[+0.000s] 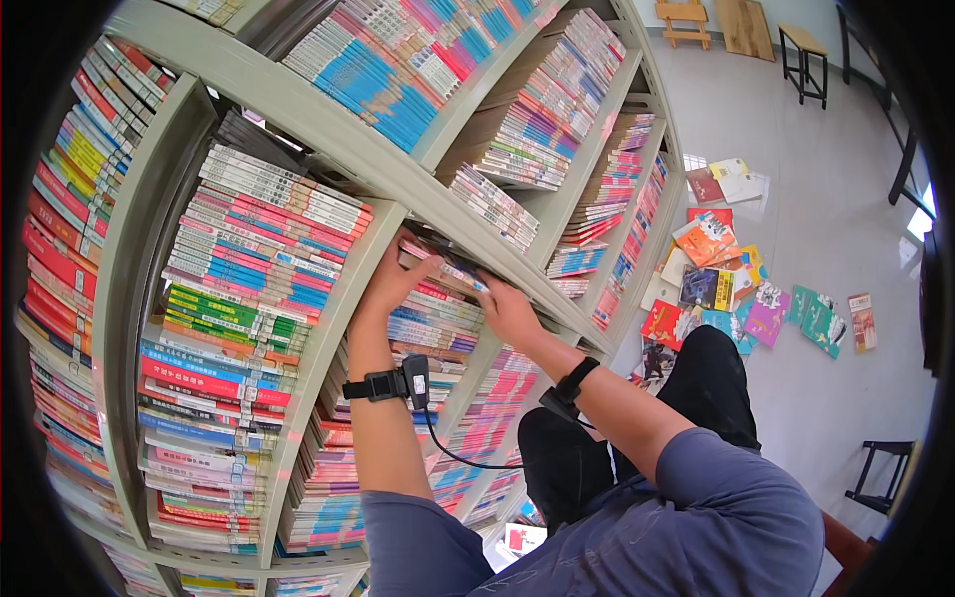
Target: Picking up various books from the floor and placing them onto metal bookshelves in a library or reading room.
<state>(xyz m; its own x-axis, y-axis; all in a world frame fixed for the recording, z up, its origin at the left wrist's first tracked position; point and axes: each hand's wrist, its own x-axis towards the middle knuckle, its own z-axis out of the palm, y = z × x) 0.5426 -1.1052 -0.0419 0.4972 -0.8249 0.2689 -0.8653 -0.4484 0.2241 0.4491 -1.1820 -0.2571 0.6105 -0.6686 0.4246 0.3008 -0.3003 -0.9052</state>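
Both of my hands reach into a compartment of a pale metal bookshelf (295,418). My left hand (388,287) grips the left end of a few thin books (451,272), its thumb across their spines. At the other end of these books, my right hand (509,307) holds on with bent fingers, partly hidden from view. Just beneath them is a row of thin paperbacks (440,317) with pink, white and blue spines. The far side of the held books is lost in the shadow of the compartment. A black strap with a small device (415,380) sits on each wrist.
Packed shelves of books (246,246) stand to the left and above. Loose books (709,257) lie scattered over the grey floor (821,224) on the right, close to my bent knee (709,373). A stool (804,45) stands farther off. A cable (462,463) runs from the left wrist device.
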